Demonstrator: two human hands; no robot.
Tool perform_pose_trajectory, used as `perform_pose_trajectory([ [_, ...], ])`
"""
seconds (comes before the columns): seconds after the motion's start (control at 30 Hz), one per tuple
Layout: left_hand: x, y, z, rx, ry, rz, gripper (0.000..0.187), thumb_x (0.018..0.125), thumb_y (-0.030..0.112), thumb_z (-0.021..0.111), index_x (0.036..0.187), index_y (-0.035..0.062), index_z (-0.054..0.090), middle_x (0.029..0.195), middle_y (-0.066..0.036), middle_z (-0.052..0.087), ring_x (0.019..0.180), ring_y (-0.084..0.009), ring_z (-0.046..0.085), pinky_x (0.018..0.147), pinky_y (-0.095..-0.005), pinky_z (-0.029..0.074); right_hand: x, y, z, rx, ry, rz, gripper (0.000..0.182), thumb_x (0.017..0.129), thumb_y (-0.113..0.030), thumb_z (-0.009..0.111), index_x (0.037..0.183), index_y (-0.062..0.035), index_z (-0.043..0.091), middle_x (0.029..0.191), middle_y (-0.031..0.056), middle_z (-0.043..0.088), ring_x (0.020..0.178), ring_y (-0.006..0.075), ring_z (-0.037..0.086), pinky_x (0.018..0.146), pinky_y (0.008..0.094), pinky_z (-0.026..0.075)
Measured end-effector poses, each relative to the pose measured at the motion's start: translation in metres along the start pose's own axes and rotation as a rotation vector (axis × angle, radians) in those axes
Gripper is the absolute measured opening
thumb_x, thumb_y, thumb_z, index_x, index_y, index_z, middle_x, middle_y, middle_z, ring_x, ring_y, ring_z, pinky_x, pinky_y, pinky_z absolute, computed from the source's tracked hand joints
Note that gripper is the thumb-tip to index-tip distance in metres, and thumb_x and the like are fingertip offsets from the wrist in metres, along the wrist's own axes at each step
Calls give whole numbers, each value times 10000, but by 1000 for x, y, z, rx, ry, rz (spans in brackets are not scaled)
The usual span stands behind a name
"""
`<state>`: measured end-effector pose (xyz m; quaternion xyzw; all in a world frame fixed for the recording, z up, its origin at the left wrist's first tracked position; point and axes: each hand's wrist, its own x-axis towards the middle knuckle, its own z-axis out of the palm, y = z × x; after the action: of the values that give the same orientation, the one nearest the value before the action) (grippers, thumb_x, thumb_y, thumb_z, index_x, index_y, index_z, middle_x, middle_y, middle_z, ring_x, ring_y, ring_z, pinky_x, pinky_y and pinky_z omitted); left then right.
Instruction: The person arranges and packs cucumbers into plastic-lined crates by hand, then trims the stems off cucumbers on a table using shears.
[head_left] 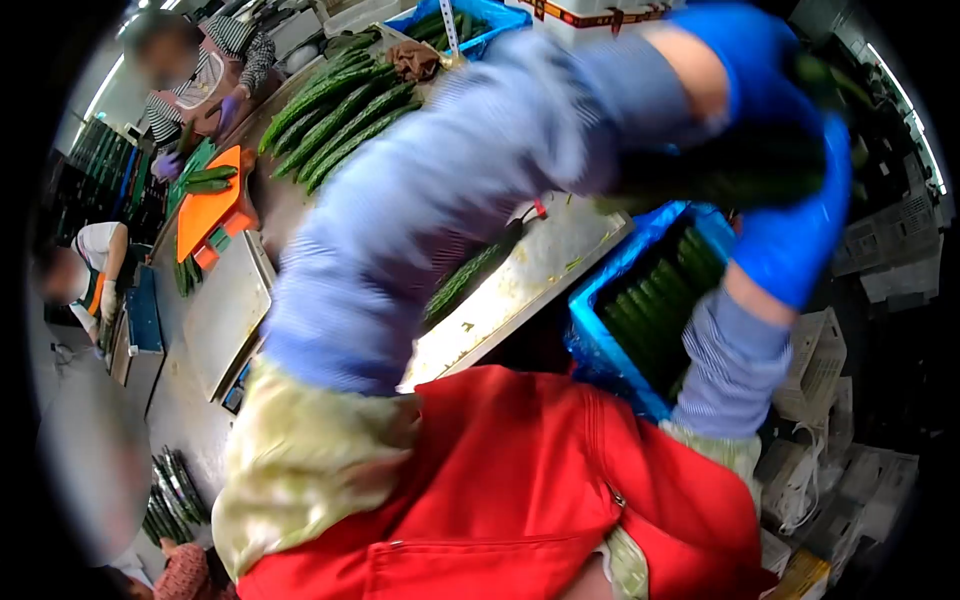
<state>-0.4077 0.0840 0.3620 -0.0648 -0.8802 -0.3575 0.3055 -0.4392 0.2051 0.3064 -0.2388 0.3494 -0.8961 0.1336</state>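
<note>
Two blue-gloved hands [755, 62] [800, 235] hold dark cucumbers [720, 177] near a blue-lined crate [583, 322].

A bundle of long, dark green cucumbers [715, 178] is being held between the left hand [748, 62] and the right hand [800, 225]. The bundle is being kept roughly crosswise in the upper right of the view, with its ends being pointed to the left and the right. Its outlines are being softened by blur and its upper side is being darkened by shadow, so the individual cucumbers are not being clearly told apart.
</note>
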Motion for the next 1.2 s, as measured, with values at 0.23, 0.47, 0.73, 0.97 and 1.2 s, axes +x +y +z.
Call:
perform_pose_trajectory([
  [0.23,-69,-107,-148,514,-178,-441,521,710,493,724,948,32,680,847,-175,672,758,-284,657,720,-355,510,-14,155,99,512,-201,467,389,964,-339,438,1081,-36,653,1033,117,676,958,253,635,905,369,485],
  [0.47,-194,-253,-154,435,-257,-771,670,766,526,704,1177,11,582,1069,-208,647,919,-291,625,823,-381,484,-51,341,90,447,113,855,250,846,-289,620,991,-90,665,887,33,639,804,179,585,758,329,479],
  [0.73,-240,-315,-158,38,-41,-1010,726,787,400,744,1355,50,461,1262,-152,568,1137,-210,542,956,-318,431,-70,346,45,-250,13,236,263,824,-73,648,1072,-23,578,951,4,589,802,107,534,795,278,448],
  [0.97,-259,-327,-184,35,-96,-918,704,840,476,655,1362,50,450,1303,-118,545,1176,-205,510,998,-325,395,-80,331,13,-969,-307,-285,486,853,-120,637,1273,28,443,1289,216,488,1142,350,491,959,394,402],
  [1.2,-343,-271,-191,376,-114,-778,704,777,272,750,1380,97,432,1322,-155,523,1208,-260,513,1018,-349,399,-99,299,-14,-1010,-396,-175,777,862,-238,646,1444,24,204,1455,252,294,1290,379,368,1051,408,315],
])
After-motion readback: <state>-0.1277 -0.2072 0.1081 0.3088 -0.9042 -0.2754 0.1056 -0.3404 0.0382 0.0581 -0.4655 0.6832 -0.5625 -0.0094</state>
